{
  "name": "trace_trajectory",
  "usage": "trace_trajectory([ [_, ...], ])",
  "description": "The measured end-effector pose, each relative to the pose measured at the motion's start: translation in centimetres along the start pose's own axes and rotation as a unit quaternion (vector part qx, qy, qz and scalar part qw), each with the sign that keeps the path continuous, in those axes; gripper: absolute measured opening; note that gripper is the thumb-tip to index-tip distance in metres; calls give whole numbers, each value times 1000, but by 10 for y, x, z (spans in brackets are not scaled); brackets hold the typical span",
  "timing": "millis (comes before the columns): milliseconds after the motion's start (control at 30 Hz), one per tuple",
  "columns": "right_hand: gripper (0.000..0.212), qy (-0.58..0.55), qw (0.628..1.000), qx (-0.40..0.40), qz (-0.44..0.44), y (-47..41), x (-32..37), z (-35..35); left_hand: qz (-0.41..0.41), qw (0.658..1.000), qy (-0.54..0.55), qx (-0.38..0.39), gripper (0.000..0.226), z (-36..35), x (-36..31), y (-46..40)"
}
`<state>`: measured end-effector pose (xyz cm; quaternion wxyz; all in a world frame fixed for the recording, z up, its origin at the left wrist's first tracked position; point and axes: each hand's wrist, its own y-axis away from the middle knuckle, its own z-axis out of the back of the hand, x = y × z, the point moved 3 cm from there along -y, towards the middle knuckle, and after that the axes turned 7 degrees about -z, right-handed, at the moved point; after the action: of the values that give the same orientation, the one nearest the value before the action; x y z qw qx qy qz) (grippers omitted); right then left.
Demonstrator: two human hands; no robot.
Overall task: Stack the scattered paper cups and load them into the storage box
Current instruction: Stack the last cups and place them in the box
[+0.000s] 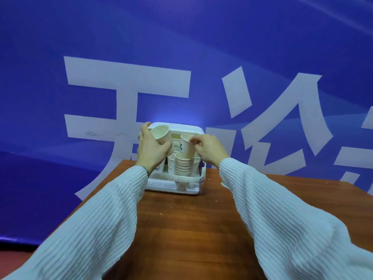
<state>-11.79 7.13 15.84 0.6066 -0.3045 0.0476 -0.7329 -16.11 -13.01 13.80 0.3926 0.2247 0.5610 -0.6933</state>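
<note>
The person leans over a brown wooden table [191,229], both arms stretched forward in pale ribbed sleeves [96,219]. At the far edge of the table sits a white plastic box [171,185], open toward them, with a rounded white back rising behind it.

The left hand [150,151] is wrapped round a single cup [161,135], fingers curled about its lower wall, and the cup tilts so that its open mouth faces up and toward the camera. It is held at the box's upper left, above the cups already inside.

The right hand [210,150] pinches the rim of a second cup [186,146] between thumb and fingertips. This cup carries dark print on its side and leans a little; its base sits in the top of a stack [182,165] standing in the front middle of the box.

More nested cups [174,145] stand further back in the box, partly hidden by the hands.

Behind the table hangs a blue banner [201,37] with large white characters.
</note>
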Motion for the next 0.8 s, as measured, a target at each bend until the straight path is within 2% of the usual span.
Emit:
trace_trajectory([
  [200, 45, 60, 992, 112, 21, 0, 5, -23, 1, 999, -24, 39, 82, -5, 8, -8],
  [333, 46, 136, 979, 133, 66, 16, 8, -41, -15, 996, -62, 57, 79, -18, 6, -10],
  [433, 49, 119, 985, 113, 62, 14, 8, -40, -50, 993, -83, 64, 73, -33, -2, -14],
  [500, 50, 82, 994, 61, 34, 16, 2, -36, -73, 993, -69, 65, 70, -43, -8, -17],
  [600, 38, 24, 1000, -13, -5, 21, -15, -29, -101, 989, -71, 79, 67, -57, -12, -22],
  [700, 30, 6, 999, -33, -16, 23, -31, -24, -141, 971, -147, 124, 59, -73, -7, -27],
  [800, 31, 9, 999, -25, -18, 24, -46, -20, -169, 926, -280, 191, 49, -89, 3, -26],
])
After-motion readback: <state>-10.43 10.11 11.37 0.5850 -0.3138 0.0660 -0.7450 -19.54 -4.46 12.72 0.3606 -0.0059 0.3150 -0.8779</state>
